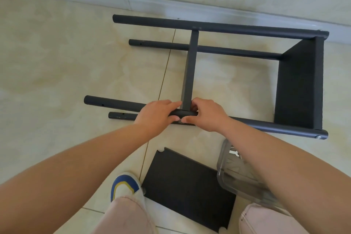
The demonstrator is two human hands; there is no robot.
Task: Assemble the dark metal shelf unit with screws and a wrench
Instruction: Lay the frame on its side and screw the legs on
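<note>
The dark metal shelf unit (300,85) lies on its side on the tiled floor, one shelf panel fixed at the right end between its round legs. A second shelf panel (190,68) stands edge-on across the middle. My left hand (158,115) grips the near upper leg (114,102) just left of that panel's near corner. My right hand (206,113) curls around the same leg on the panel's right side, thumb under the tube. A screw head (319,137) shows at the near right leg end. Whether either hand holds a screw or wrench is hidden.
A loose dark shelf panel (188,188) lies flat on the floor near my feet. A clear plastic container (239,175) sits to its right, partly under my right forearm. My shoe (125,186) stands left of the panel. The wall's skirting (133,0) runs behind the unit.
</note>
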